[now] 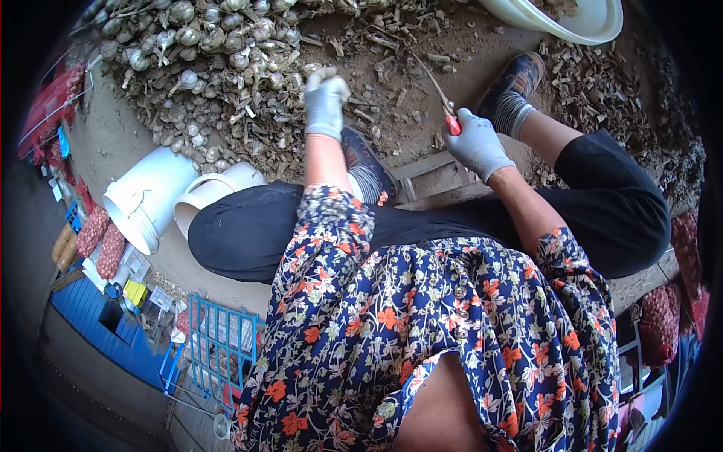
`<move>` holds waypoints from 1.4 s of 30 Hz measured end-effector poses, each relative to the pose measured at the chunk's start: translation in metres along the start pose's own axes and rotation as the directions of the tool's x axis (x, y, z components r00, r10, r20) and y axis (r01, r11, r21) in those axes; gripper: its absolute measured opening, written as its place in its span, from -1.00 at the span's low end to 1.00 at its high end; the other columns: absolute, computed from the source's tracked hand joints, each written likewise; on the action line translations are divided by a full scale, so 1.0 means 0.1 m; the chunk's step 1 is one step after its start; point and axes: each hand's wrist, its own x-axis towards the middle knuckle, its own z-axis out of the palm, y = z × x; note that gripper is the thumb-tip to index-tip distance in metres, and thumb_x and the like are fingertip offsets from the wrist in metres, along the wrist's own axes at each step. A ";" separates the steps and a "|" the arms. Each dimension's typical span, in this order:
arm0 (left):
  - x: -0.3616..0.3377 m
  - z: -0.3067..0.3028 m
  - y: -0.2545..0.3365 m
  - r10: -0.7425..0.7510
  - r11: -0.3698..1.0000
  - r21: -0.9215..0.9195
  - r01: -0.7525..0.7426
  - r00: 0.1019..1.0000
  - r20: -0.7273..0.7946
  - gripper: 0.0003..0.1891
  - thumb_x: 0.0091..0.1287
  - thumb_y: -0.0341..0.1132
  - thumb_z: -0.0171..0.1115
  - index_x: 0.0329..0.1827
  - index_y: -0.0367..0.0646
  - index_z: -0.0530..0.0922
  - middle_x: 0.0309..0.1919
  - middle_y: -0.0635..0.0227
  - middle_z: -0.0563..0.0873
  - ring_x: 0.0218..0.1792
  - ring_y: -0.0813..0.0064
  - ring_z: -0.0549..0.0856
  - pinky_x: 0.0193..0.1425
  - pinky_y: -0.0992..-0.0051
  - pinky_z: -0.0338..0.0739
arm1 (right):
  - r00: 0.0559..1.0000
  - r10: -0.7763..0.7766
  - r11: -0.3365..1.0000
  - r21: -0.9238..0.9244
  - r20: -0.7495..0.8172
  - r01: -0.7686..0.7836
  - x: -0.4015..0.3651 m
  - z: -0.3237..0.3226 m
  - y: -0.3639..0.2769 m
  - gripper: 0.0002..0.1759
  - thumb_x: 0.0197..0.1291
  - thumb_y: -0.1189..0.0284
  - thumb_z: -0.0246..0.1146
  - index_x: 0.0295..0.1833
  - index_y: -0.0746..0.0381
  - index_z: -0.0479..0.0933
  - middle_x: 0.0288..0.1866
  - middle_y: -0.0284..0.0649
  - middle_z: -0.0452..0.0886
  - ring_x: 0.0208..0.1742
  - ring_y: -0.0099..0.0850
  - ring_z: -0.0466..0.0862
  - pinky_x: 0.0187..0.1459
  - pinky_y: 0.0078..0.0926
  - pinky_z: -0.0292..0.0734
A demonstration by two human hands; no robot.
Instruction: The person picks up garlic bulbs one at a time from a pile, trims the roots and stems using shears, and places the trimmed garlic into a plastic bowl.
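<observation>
My left hand [326,104], in a pale work glove, is held out at the near edge of a large heap of garlic bulbs [218,68]. Its fingers are curled; I cannot tell what, if anything, is in them. My right hand [479,145], gloved as well, is closed around the red handle of a pair of shears [443,98]. The long, narrow metal blade points away from me, over the dirt floor. Cut dry stalks [384,75] litter the floor between and beyond my hands.
Two white buckets [154,192] [197,197] lean by my left knee. A pale tub [602,24] stands at the far right, near more stalk scraps [595,83]. A low wooden frame [433,167] is between my legs. Mesh sacks [111,252] [660,324] stand on both sides.
</observation>
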 end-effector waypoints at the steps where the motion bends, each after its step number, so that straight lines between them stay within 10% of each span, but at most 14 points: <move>1: 0.01 -0.04 0.14 -0.057 0.998 -0.045 0.053 0.994 -0.095 -0.75 0.05 -0.55 0.18 -0.18 -0.34 0.46 -0.56 0.32 0.52 -0.62 0.54 0.50 -0.59 0.55 0.41 | 1.000 -0.003 0.999 0.045 0.027 0.002 -0.01 -0.03 -0.03 -0.58 0.15 0.17 0.17 -0.15 0.36 0.45 -0.22 0.22 0.62 -0.09 0.07 0.63 0.00 -0.09 0.49; 4: 0.20 -0.31 0.16 -0.142 0.987 0.034 0.158 0.951 -0.274 -0.87 0.18 -0.38 0.20 -0.50 -0.20 0.50 -0.76 0.47 0.39 -0.71 0.59 0.42 -0.68 0.56 0.27 | 0.995 -0.009 0.998 0.061 0.096 0.003 -0.06 -0.09 -0.14 -0.58 0.15 0.17 0.17 -0.15 0.36 0.45 -0.21 0.22 0.62 -0.08 0.07 0.63 0.00 -0.10 0.49; 6: 0.28 -0.49 0.08 0.250 0.535 0.823 0.194 0.893 -0.373 -0.69 0.15 -0.13 0.28 -0.47 -0.25 0.69 -0.59 0.28 0.70 -0.60 0.40 0.63 -0.44 0.42 0.51 | 0.993 -0.012 0.999 0.053 0.120 0.006 -0.09 -0.07 -0.14 -0.57 0.14 0.16 0.18 -0.13 0.36 0.45 -0.18 0.21 0.62 -0.06 0.06 0.63 0.01 -0.12 0.50; 10: 0.13 -0.26 0.36 0.133 0.337 0.886 0.318 0.916 -0.379 -0.46 0.07 0.12 0.29 -0.24 -0.29 0.71 -0.23 0.03 0.74 -0.17 0.11 0.73 -0.02 0.29 0.57 | 0.984 0.026 0.999 -0.036 0.178 -0.020 -0.05 -0.05 -0.18 -0.52 0.11 0.14 0.19 -0.05 0.35 0.45 -0.14 0.19 0.62 -0.02 0.03 0.63 0.04 -0.16 0.51; 12: 0.31 -0.14 0.18 -0.105 0.027 0.950 0.312 0.946 -0.308 -0.36 0.02 0.13 0.36 -0.04 -0.30 0.65 -0.02 -0.03 0.68 0.05 0.09 0.66 0.14 0.31 0.52 | 0.973 0.025 0.999 -0.047 0.229 -0.014 0.00 -0.05 -0.18 -0.51 0.11 0.14 0.19 -0.04 0.35 0.45 -0.13 0.18 0.62 -0.01 0.02 0.63 0.05 -0.16 0.50; 16: 0.43 -0.30 -0.15 -0.288 0.155 0.946 0.284 0.929 -0.232 -0.30 -0.02 -0.01 0.50 0.13 -0.30 0.54 -0.01 0.06 0.68 0.05 0.22 0.66 0.12 0.38 0.53 | 0.984 0.040 0.997 -0.065 0.172 -0.029 0.06 -0.03 -0.13 -0.51 0.11 0.15 0.18 -0.04 0.35 0.45 -0.11 0.18 0.62 0.01 0.02 0.62 0.06 -0.15 0.50; 18: 0.29 -0.36 -0.24 -0.284 0.884 0.424 0.198 0.947 0.152 -0.50 0.06 -0.31 0.49 0.08 -0.23 0.55 -0.16 0.26 0.70 -0.08 0.42 0.67 0.03 0.51 0.55 | 0.987 0.019 0.999 -0.042 0.161 -0.013 0.08 -0.03 -0.12 -0.53 0.12 0.16 0.17 -0.05 0.35 0.45 -0.10 0.17 0.62 0.00 0.01 0.63 0.07 -0.16 0.50; 19: 0.17 -0.19 -0.05 -0.209 0.918 0.382 0.109 0.950 0.232 -0.53 0.07 -0.56 0.42 0.08 -0.17 0.51 -0.22 0.40 0.66 -0.15 0.58 0.63 -0.03 0.60 0.54 | 0.985 -0.035 0.998 -0.042 0.171 0.043 0.11 -0.03 -0.10 -0.55 0.13 0.17 0.16 -0.04 0.33 0.43 -0.12 0.16 0.63 0.00 -0.01 0.63 0.06 -0.17 0.50; 23: -0.09 0.26 0.35 0.139 0.840 0.415 -0.351 0.877 0.460 -0.39 0.02 -0.51 0.46 0.18 -0.25 0.41 -0.06 0.36 0.63 -0.08 0.57 0.62 0.07 0.56 0.54 | 0.976 -0.218 0.969 -0.117 -0.013 0.215 0.02 -0.06 -0.14 -0.57 0.14 0.17 0.18 -0.01 0.27 0.39 -0.11 0.06 0.61 -0.02 -0.07 0.64 0.00 -0.13 0.51; 34: -0.70 0.66 0.74 0.301 0.561 0.657 -0.503 0.864 0.404 -0.49 -0.18 -0.38 0.54 -0.09 -0.17 0.56 -0.24 0.25 0.71 -0.20 0.32 0.70 -0.06 0.41 0.57 | 0.948 -0.287 0.928 -0.286 -0.137 0.239 -0.21 -0.18 -0.23 -0.56 0.13 0.18 0.20 0.02 0.21 0.34 -0.16 -0.02 0.55 -0.06 -0.08 0.61 -0.04 -0.10 0.44; 40: -0.80 0.81 0.80 0.669 0.025 0.770 -0.637 0.583 0.460 -0.53 -0.23 -0.34 0.49 -0.17 -0.16 0.56 -0.34 0.24 0.67 -0.27 0.27 0.67 -0.11 0.35 0.55 | 0.964 -0.259 0.951 -0.189 -0.061 0.243 -0.23 -0.17 -0.23 -0.63 0.11 0.28 0.19 -0.04 0.24 0.34 -0.20 0.04 0.61 -0.12 -0.03 0.65 -0.10 -0.11 0.50; 42: -0.66 0.78 0.68 0.645 0.065 0.768 -0.637 0.614 0.455 -0.54 -0.19 -0.30 0.50 -0.17 -0.16 0.56 -0.38 0.24 0.66 -0.30 0.25 0.67 -0.16 0.34 0.55 | 0.964 -0.261 0.957 -0.145 -0.053 0.252 -0.13 -0.14 -0.19 -0.66 0.10 0.31 0.19 -0.08 0.26 0.32 -0.25 0.07 0.62 -0.16 0.01 0.66 -0.14 -0.09 0.53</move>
